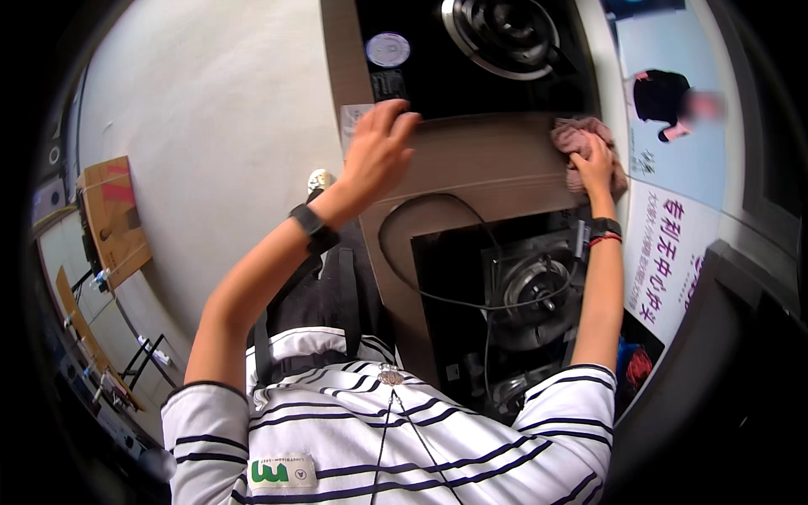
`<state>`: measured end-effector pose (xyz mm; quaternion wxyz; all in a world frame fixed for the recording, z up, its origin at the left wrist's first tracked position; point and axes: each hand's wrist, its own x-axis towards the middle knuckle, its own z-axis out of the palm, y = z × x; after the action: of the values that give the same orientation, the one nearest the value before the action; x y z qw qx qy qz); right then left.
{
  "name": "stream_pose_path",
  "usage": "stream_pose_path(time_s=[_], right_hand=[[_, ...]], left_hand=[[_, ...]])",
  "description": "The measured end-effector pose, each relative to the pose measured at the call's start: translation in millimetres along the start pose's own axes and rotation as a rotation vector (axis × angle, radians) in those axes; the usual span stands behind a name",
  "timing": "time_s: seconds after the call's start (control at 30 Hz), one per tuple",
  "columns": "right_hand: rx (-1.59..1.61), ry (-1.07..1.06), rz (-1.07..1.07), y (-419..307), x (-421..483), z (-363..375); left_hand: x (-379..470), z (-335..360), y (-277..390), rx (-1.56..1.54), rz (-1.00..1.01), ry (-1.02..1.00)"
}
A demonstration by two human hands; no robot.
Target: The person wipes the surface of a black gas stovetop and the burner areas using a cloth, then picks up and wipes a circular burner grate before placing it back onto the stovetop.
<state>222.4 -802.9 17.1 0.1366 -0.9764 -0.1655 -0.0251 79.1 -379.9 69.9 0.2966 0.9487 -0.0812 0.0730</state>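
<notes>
My right hand presses on a crumpled brown-pink cloth at the back edge of the brown countertop, close to the wall. The cloth lies between two black gas hobs. My left hand is raised with its fingers apart and holds nothing. It appears above the counter's front edge, near the corner of the upper hob. That hob bears a round sticker and a burner with a metal ring. The lower hob has burners too, and a black cable loops over it and the counter.
Posters with writing cover the wall behind the hobs. At the left, a cardboard box stands beyond the pale floor. A dark raised panel is at the right. Something red and blue lies near the lower hob's far corner.
</notes>
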Motion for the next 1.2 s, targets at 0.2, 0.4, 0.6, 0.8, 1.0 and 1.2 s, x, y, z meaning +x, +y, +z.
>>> stream_pose_path(time_s=[0.2,0.4,0.6,0.8,1.0,1.2], right_hand=[[-0.059,-0.251,0.034,-51,-19,-35],[-0.136,-0.33,0.363,-21,-38,-44],[-0.266,-0.293,0.487,-47,-32,-27],[-0.275,-0.269,0.508,-92,-38,-21],[-0.271,-0.132,0.415,-180,-59,4],[-0.207,-0.132,0.262,-270,-95,21]], left_hand=[[68,94,92,-0.16,0.332,-0.26],[85,158,140,-0.263,0.422,-0.304],[122,192,161,-0.213,0.342,-0.304],[118,183,136,-0.159,0.332,-0.372],[67,123,91,-0.073,0.332,-0.343],[-14,74,39,0.004,0.318,-0.265]])
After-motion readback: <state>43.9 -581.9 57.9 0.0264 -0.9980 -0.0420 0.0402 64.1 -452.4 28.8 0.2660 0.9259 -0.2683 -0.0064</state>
